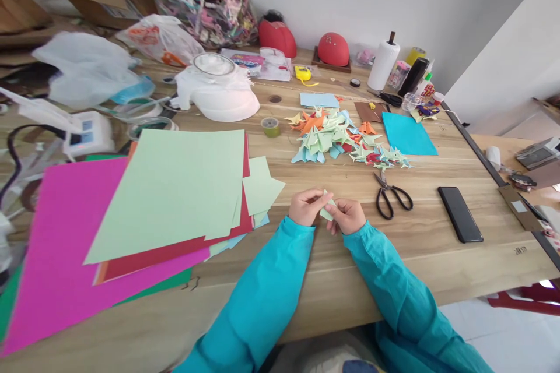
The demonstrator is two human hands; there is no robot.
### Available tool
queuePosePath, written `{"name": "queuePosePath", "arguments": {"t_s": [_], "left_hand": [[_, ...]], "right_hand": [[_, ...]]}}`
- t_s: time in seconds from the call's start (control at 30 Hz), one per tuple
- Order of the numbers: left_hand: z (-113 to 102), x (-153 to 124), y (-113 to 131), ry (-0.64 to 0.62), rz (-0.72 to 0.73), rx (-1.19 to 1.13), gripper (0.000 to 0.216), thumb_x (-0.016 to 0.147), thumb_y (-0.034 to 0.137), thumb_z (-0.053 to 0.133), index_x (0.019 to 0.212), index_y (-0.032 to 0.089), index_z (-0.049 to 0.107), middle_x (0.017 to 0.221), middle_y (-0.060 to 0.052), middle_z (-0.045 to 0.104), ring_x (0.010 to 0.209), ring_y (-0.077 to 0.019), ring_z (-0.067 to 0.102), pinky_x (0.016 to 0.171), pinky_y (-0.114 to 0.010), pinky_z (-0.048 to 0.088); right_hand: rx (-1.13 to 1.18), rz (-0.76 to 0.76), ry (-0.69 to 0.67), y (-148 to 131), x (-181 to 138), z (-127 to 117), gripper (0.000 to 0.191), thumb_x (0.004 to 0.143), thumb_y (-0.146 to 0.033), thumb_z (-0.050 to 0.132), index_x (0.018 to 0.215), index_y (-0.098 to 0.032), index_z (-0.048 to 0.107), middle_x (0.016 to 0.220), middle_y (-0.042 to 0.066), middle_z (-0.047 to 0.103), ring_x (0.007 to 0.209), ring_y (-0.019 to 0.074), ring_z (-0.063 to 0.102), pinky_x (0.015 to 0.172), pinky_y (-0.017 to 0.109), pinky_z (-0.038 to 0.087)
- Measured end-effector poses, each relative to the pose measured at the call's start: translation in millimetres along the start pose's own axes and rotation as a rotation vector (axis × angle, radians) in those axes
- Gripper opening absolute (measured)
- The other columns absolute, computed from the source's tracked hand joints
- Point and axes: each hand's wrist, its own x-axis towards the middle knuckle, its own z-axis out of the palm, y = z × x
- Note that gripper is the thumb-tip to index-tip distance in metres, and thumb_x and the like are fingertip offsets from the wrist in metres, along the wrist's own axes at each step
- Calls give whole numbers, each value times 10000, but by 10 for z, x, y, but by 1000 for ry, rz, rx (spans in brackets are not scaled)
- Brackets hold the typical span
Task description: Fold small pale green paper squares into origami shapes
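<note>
A small folded piece of pale green paper (326,213) is pinched between my two hands, low over the wooden table. My left hand (305,206) grips its upper left edge with thumb and fingers closed. On the paper's right side, my right hand (349,215) is closed on it too. Beyond the hands lies a heap of folded paper cranes (324,135) in green, orange, blue and red. Black-handled scissors (385,198) rest to the right of my right hand. Left of my left hand are small green paper squares (262,186).
Large coloured sheets (175,186) are stacked at left. A phone (460,214) lies at right. Behind the cranes are a turquoise sheet (409,134), a tape roll (270,126) and a yellow tape measure (303,73). Plastic bags (87,70) and a white cap (225,96) crowd the back left.
</note>
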Motion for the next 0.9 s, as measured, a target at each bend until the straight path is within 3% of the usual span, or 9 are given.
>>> {"name": "queuePosePath", "arguments": {"t_s": [0.23, 0.53, 0.67, 0.77, 0.9], "left_hand": [[-6, 0, 11, 63, -45, 2, 271, 630, 298, 615, 421, 149, 531, 432, 30, 451, 435, -78, 399, 411, -210, 308], [5, -3, 18, 68, -14, 92, 294, 650, 295, 579, 410, 152, 486, 427, 31, 434, 436, -78, 391, 413, -204, 315], [-12, 11, 5, 56, -61, 134, 350, 661, 339, 577, 391, 152, 457, 387, 39, 387, 409, -74, 364, 389, -206, 286], [-23, 23, -3, 67, -72, 159, 407, 664, 416, 581, 386, 145, 459, 374, 36, 394, 393, -71, 368, 381, -207, 283], [-23, 23, -4, -34, -186, -31, 424, 690, 510, 530, 493, 134, 546, 395, 15, 477, 362, -87, 430, 361, -217, 322]], "right_hand": [[-2, -53, 23, -2, -9, -10, 412, 675, -545, 541, 602, -139, 532, 371, -32, 535, 252, 70, 450, 243, 153, 347], [95, 26, -65, -22, -5, 20, 396, 581, -518, 635, 592, -148, 493, 398, -29, 564, 275, 90, 486, 272, 182, 400], [56, -7, 0, 10, -8, 28, 362, 602, -475, 639, 557, -154, 479, 353, -48, 520, 240, 60, 425, 233, 147, 322], [64, -3, 33, 36, 1, 40, 378, 600, -504, 626, 557, -159, 477, 355, -42, 525, 244, 72, 437, 235, 162, 341], [114, -16, 58, 33, 21, 26, 381, 626, -509, 613, 580, -150, 495, 408, -20, 561, 287, 84, 482, 272, 178, 396]]}}
